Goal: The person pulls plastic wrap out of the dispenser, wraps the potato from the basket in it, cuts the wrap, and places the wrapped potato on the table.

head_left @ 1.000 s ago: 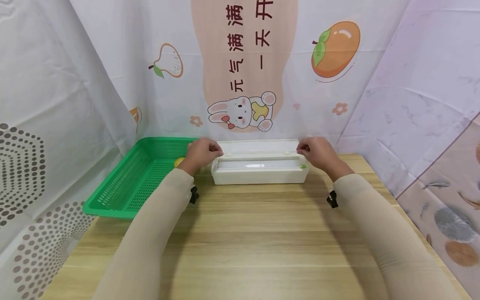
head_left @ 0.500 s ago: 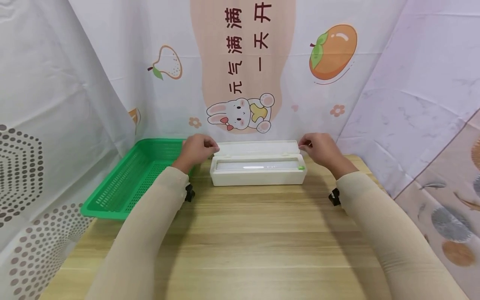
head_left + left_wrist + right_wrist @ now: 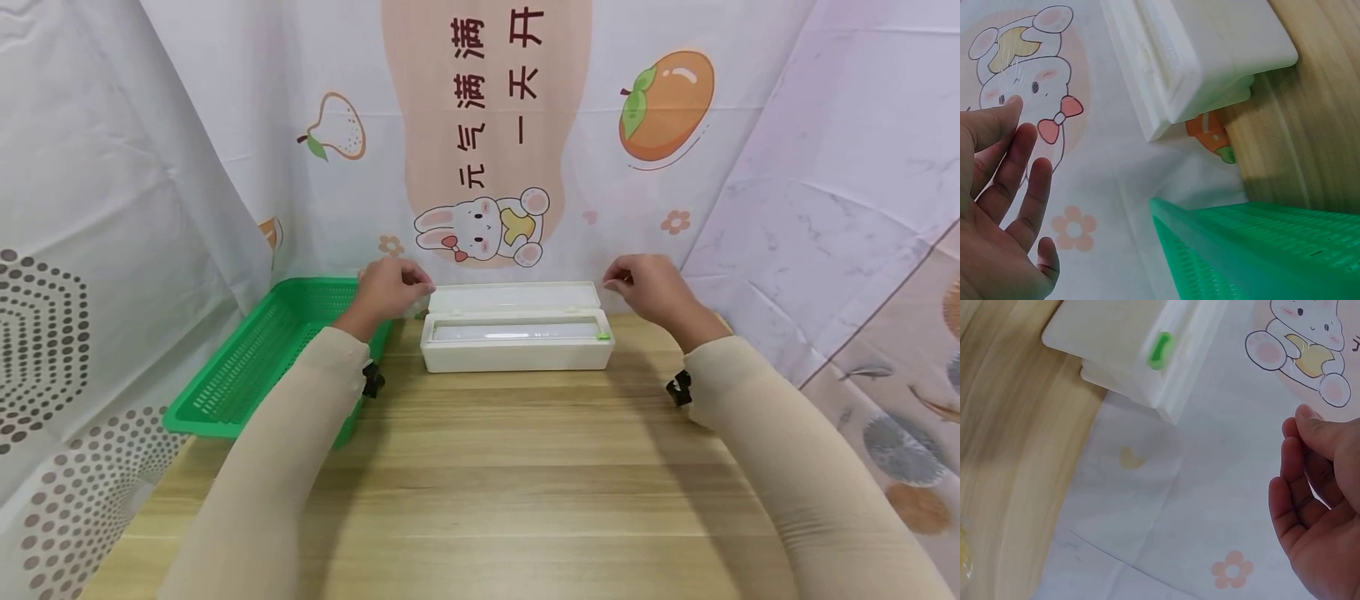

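Note:
A white cling film dispenser box (image 3: pixel 517 357) stands near the back of the table, its lid (image 3: pixel 517 296) raised and a green slide cutter (image 3: pixel 603 336) at the right end. My left hand (image 3: pixel 386 292) is off the lid's left end, thumb and index finger pinched together. Faint shiny creases of clear cling film (image 3: pixel 1009 61) show by those fingertips in the left wrist view. Beyond the lid's right end, my right hand (image 3: pixel 654 290) pinches likewise, thumb against index finger. Most of the film is too transparent to make out.
A green plastic basket (image 3: pixel 217 392) sits on the left of the wooden table (image 3: pixel 517 500), partly behind my left forearm. Printed cloth (image 3: pixel 330 208) hangs right behind the box. In the right wrist view, something yellow and shiny (image 3: pixel 965 553) shows at the left edge.
Both hands have risen and spread a little farther apart, away from the lid's ends. The yellow thing seen in the basket earlier is now hidden. The box stays in place.

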Available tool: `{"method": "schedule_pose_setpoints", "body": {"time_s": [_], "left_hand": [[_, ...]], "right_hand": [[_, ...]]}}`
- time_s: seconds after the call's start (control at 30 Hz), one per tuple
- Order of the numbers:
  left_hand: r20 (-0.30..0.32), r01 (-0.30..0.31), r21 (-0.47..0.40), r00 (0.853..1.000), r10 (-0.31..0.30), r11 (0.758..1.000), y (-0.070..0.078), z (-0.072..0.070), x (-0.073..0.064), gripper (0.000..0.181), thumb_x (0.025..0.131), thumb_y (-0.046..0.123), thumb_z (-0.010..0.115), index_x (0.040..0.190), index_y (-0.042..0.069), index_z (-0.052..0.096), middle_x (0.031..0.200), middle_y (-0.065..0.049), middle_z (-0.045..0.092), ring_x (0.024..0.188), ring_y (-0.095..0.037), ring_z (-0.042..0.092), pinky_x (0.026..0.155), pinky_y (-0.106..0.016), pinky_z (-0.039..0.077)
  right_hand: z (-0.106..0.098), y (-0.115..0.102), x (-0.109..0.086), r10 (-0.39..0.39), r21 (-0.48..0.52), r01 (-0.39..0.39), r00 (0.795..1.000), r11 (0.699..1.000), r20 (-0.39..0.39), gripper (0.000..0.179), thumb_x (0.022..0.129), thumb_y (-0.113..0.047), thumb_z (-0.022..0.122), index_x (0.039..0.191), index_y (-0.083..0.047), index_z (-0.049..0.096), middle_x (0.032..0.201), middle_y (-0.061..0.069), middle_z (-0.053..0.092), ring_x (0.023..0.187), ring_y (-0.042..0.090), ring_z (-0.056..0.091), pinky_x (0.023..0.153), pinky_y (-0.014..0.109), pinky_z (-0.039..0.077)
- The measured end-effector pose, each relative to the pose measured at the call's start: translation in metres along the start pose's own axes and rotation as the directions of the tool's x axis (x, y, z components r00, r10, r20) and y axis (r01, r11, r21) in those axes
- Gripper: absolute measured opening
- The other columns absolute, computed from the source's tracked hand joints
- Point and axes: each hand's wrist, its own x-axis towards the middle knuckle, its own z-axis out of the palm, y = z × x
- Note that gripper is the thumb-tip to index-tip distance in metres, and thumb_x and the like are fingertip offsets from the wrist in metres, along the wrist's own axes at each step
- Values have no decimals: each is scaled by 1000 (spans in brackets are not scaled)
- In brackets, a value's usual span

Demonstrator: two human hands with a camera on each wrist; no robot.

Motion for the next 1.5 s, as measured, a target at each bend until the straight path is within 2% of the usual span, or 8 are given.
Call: {"method": "schedule_pose_setpoints", "body": {"time_s": [0.17, 0.37, 0.6, 0.87, 1.03, 1.13, 1.33, 1.5], "left_hand": [[-2, 17, -54, 1000, -17, 998, 1, -4, 0, 12, 97, 29, 75, 93, 18, 78, 97, -2, 73, 95, -23, 62, 99, -50, 40], [-1, 7, -168, 1000, -8, 986, 5, -9, 1, 13, 97, 25, 74, 98, 13, 77, 106, -6, 74, 109, -24, 64, 88, -43, 56], [-13, -7, -205, 1000, 5, 979, 10, -14, 3, 17, 99, 26, 72, 102, 10, 76, 116, -9, 73, 139, -31, 51, 110, -53, 46], [-29, 3, -190, 1000, -8, 982, 16, -25, 5, 18, 98, 28, 73, 104, 11, 73, 127, -8, 66, 129, -30, 53, 108, -53, 46], [-53, -9, -188, 999, -1, 982, 20, -33, 4, 20, 98, 29, 74, 105, 10, 73, 132, -8, 66, 130, -31, 53, 111, -55, 43], [-65, -9, -191, 998, -4, 982, 23, -37, 3, 21, 98, 30, 74, 104, 10, 72, 131, -8, 66, 124, -28, 54, 105, -51, 47], [-89, -42, -193, 996, 25, 980, 32, -47, 3, 19, 98, 26, 74, 104, 8, 73, 128, -8, 66, 119, -26, 54, 94, -44, 49], [-102, -66, -177, 994, 49, 982, 38, -55, 3, 20, 98, 26, 73, 104, 7, 73, 129, -10, 65, 120, -30, 55, 100, -47, 48]], "right_hand": [[-6, -1, 1, 15, 11, -14, 1000, 1000, -5, 8, 98, -11, 71, 94, -6, 76, 95, 12, 73, 88, 28, 66, 81, 47, 54], [-12, -5, -1, 55, 46, -54, 998, 997, -22, 10, 99, -11, 69, 97, -1, 73, 120, 21, 58, 114, 38, 54, 97, 56, 46], [-20, -8, 0, 57, 61, -55, 998, 997, -33, 12, 101, -11, 66, 99, 0, 70, 129, 23, 54, 125, 42, 48, 105, 61, 40], [-32, -13, 2, 46, 30, -44, 996, 999, -72, 14, 101, -13, 66, 99, -1, 71, 134, 23, 55, 131, 44, 45, 110, 63, 35], [-38, -19, 4, 48, 26, -45, 995, 999, -93, 15, 101, -15, 67, 100, -1, 72, 138, 24, 54, 136, 46, 42, 126, 64, 13], [-42, -22, 5, 49, 34, -46, 994, 998, -100, 15, 101, -15, 68, 100, -1, 73, 140, 25, 52, 139, 46, 41, 127, 61, -1], [-52, -25, 4, 54, 39, -50, 990, 998, -127, 17, 101, -17, 68, 101, -1, 73, 142, 24, 51, 136, 45, 42, 115, 64, 31], [-61, -29, 5, 47, 42, -42, 987, 998, -151, 19, 101, -18, 68, 101, 0, 73, 142, 23, 51, 136, 44, 43, 109, 65, 34]]}}
